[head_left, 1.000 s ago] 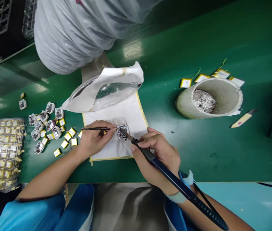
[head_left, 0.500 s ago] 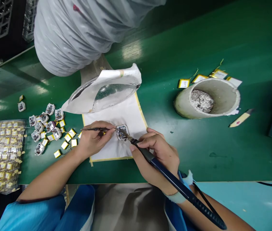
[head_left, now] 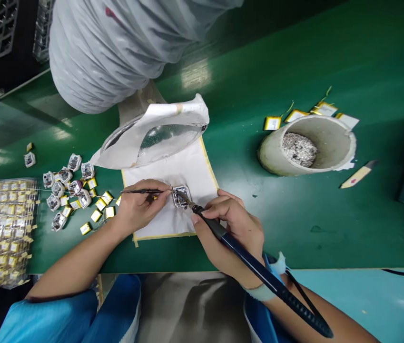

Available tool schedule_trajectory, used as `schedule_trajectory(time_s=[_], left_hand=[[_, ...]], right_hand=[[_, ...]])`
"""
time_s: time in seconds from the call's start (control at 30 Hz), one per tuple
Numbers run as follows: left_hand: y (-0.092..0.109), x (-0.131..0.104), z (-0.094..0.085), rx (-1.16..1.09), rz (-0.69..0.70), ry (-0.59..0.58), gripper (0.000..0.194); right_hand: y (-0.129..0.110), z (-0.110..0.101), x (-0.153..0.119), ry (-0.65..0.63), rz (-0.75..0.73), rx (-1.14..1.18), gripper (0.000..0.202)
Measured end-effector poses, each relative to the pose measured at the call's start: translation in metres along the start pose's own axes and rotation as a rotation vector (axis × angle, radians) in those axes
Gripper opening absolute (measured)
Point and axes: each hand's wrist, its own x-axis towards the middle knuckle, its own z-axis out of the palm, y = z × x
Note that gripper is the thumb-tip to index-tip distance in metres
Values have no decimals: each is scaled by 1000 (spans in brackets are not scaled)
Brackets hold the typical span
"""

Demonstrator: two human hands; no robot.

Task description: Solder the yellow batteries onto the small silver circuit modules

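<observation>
A small square circuit assembly in a pale housing [head_left: 181, 196] lies on a white sheet [head_left: 173, 224] edged with yellow tape. My left hand [head_left: 141, 205] is closed on a pair of dark tweezers [head_left: 139, 191], their tip at the housing's left edge. In my right hand [head_left: 235, 233], also closed, is a soldering iron [head_left: 244, 257] with a dark blue handle. Its tip reaches the board inside the housing; whether it touches cannot be made out. The iron's cable runs back along my right forearm.
A fume hose [head_left: 116, 52] with a clear hood [head_left: 169, 138] hangs over the sheet. Left lie several similar housings [head_left: 58, 189], small yellow-edged batteries [head_left: 101, 204] and a filled tray [head_left: 5, 228]. Right stand a cup of metallic scraps [head_left: 307, 147] and a knife-like tool [head_left: 359, 175].
My right hand and the soldering iron have shifted very slightly left. My left hand, the tweezers and the housing stay in place.
</observation>
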Motion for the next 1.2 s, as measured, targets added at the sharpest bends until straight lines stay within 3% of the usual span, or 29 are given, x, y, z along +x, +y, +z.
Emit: schedule_trajectory(time_s=[0.37, 0.93, 1.2], left_hand=[[0, -4, 4, -132, -102, 24, 16], [1, -1, 5, 30, 36, 10, 10], [2, 0, 4, 52, 13, -3, 7]], right_hand=[[-2, -1, 2, 56, 27, 28, 21], [-1, 0, 1, 1, 14, 16, 24], [-1, -1, 0, -2, 14, 14, 23]])
